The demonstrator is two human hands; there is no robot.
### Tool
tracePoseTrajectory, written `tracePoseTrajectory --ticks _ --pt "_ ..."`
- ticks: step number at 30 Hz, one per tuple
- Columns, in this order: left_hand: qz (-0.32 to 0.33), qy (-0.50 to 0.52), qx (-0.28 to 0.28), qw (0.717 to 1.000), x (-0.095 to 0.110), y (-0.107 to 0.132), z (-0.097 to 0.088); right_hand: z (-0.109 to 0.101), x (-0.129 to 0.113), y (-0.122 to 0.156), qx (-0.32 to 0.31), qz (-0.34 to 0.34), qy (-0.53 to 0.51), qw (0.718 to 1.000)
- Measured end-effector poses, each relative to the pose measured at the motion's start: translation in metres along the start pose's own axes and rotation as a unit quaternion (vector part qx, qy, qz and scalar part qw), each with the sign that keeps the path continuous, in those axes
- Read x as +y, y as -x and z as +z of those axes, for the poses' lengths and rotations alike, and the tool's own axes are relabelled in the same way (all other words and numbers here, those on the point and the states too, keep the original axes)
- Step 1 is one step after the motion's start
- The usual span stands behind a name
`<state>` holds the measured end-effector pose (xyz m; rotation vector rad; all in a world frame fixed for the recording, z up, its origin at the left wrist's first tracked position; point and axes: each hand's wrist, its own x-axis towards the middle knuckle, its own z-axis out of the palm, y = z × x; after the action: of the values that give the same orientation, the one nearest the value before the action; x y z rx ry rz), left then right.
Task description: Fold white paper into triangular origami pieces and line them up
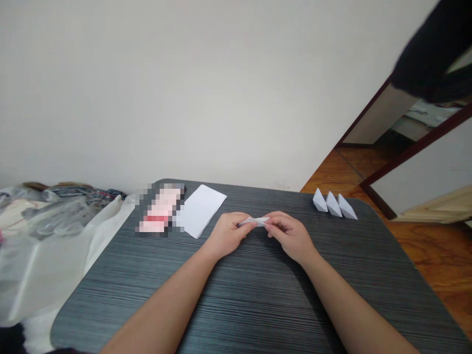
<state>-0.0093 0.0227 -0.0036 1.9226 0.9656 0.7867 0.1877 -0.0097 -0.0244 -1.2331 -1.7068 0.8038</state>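
Note:
Between my two hands, above the middle of the dark table, is a small folded white paper [258, 221]. My left hand [230, 233] pinches its left end, thumb on top. At the right end, the thumb and fingers of my right hand [289, 233] close on the same paper. The fingers partly cover it, so its full shape is hidden. A stack of white paper sheets [202, 209] lies to the left of my left hand. Over on the right stand three folded paper boats [334, 204], side by side in a row.
The dark wood-grain table [236, 305] has rounded corners and meets a pale wall [221, 98]. A blurred-out pinkish item [160, 206] lies at its back left. Clear plastic bags [44, 255] pile up beyond the left edge. Wooden floor [438, 260] shows at right.

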Motion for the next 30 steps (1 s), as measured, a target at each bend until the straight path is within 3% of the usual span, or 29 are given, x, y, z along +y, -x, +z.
tracePoseTrajectory --ticks 16,24,30 --pt "0.005 0.014 0.004 1.000 0.0016 0.0000 0.0030 0.0021 -0.0019 -0.0019 0.036 -0.005 0.030 0.999" --pt "-0.085 0.088 -0.001 0.993 -0.0047 0.0020 0.0057 -0.0017 -0.0065 -0.0027 0.020 -0.017 0.064 0.998" --pt "-0.091 0.045 -0.016 0.995 -0.0054 0.0010 0.0051 -0.0027 -0.0099 -0.0033 -0.017 -0.035 0.068 0.997"
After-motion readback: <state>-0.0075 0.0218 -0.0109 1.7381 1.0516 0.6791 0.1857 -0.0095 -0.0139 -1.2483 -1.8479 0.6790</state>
